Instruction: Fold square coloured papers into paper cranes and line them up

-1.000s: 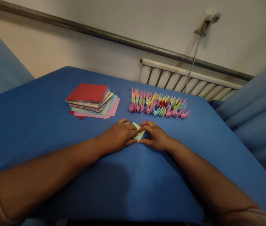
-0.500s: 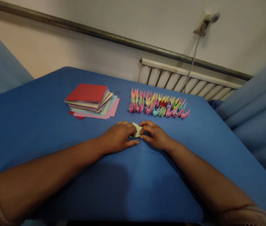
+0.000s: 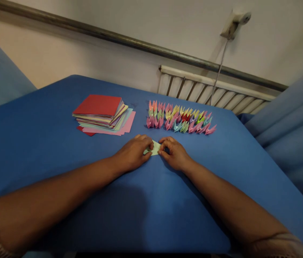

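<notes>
Between my hands, on the blue-covered table point(image 3: 151, 200), lies a small piece of pale green folded paper point(image 3: 155, 148). My left hand point(image 3: 136, 151) pinches its left side, thumb in front and fingers behind. On the right edge, the thumb and fingertips of my right hand point(image 3: 175, 152) close on the same paper. My fingers hide both ends of it, so its full shape does not show. Beyond my right hand stand several rows of folded paper cranes point(image 3: 181, 120) in pink, yellow, red, green and blue.
A stack of coloured paper sheets point(image 3: 97, 104), red on top, sits at the back left with its lower sheets fanned out. Behind the table are a wall pipe point(image 3: 130, 41), a white radiator point(image 3: 189, 86) and a socket with a cord point(image 3: 232, 28). Blue curtains point(image 3: 296, 136) hang at both sides.
My left thumb has moved up and in onto the paper, closing with the fingers. The green paper looks flatter and shows more of its middle. My right hand has hardly shifted.
</notes>
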Demonstrator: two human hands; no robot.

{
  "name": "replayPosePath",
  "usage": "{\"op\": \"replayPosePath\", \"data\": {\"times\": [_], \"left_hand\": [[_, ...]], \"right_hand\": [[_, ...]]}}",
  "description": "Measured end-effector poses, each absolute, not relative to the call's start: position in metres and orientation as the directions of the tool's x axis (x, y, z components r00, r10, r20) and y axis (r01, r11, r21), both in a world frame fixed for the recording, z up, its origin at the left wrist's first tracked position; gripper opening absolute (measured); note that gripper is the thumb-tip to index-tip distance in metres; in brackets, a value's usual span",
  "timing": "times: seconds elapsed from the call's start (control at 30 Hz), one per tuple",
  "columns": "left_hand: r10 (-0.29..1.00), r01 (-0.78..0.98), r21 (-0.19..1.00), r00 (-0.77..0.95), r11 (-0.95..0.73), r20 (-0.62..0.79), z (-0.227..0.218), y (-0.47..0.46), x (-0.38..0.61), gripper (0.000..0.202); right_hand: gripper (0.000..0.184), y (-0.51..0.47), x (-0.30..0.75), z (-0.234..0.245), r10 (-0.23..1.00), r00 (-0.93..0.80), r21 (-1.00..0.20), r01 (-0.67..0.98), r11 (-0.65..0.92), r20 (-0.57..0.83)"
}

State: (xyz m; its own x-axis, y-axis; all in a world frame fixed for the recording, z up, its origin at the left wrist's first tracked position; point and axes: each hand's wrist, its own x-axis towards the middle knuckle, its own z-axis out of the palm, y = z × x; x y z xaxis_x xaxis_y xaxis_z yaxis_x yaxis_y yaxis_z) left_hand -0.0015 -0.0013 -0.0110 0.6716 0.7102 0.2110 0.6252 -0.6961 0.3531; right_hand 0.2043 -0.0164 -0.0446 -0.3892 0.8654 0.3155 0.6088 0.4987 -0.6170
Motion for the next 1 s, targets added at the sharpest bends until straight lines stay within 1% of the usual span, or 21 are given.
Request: {"op": "replayPosePath", "data": {"times": [0.07,0.13,0.23,0.33,0.5,0.63,0.77,0.87,1.0], "left_hand": [[0.646,0.564,0.336,0.731,-0.754,0.222,-0.010,-0.001,-0.002,0.022],[0.582,0.516,0.300,0.788,-0.803,0.203,-0.007,-0.001,-0.003,0.026],[0.543,0.502,0.239,0.825,-0.831,0.155,-0.004,-0.004,-0.005,0.027],[0.553,0.522,0.212,0.822,-0.826,0.133,-0.001,-0.008,-0.006,0.028],[0.551,0.521,0.213,0.827,-0.826,0.110,0.002,-0.011,-0.004,0.029],[0.568,0.537,0.235,0.819,-0.810,0.085,0.005,-0.011,-0.004,0.030],[0.616,0.595,0.234,0.787,-0.769,0.020,0.010,-0.009,-0.007,0.027],[0.626,0.608,0.245,0.780,-0.755,-0.004,0.011,-0.007,-0.010,0.027],[0.645,0.593,0.314,0.759,-0.741,0.088,0.003,-0.001,-0.006,0.026]], "right_hand": [[0.006,-0.018,0.203,-0.044,0.873,-0.372,-0.611,0.624,0.487,0.316],[0.006,-0.019,0.202,-0.044,0.889,-0.343,-0.605,0.651,0.459,0.305],[0.005,-0.019,0.202,-0.044,0.908,-0.311,-0.596,0.686,0.418,0.280],[0.006,-0.018,0.204,-0.045,0.915,-0.293,-0.580,0.708,0.403,0.278],[0.007,-0.022,0.201,-0.042,0.928,-0.249,-0.559,0.744,0.366,0.277],[0.027,-0.027,0.196,-0.037,0.947,-0.219,-0.529,0.789,0.314,0.236],[0.033,-0.027,0.197,-0.037,0.959,-0.199,-0.493,0.826,0.274,0.199],[0.032,-0.026,0.198,-0.037,0.964,-0.187,-0.480,0.839,0.257,0.189],[0.023,-0.027,0.196,-0.034,0.974,-0.153,-0.476,0.853,0.214,0.165]]}}
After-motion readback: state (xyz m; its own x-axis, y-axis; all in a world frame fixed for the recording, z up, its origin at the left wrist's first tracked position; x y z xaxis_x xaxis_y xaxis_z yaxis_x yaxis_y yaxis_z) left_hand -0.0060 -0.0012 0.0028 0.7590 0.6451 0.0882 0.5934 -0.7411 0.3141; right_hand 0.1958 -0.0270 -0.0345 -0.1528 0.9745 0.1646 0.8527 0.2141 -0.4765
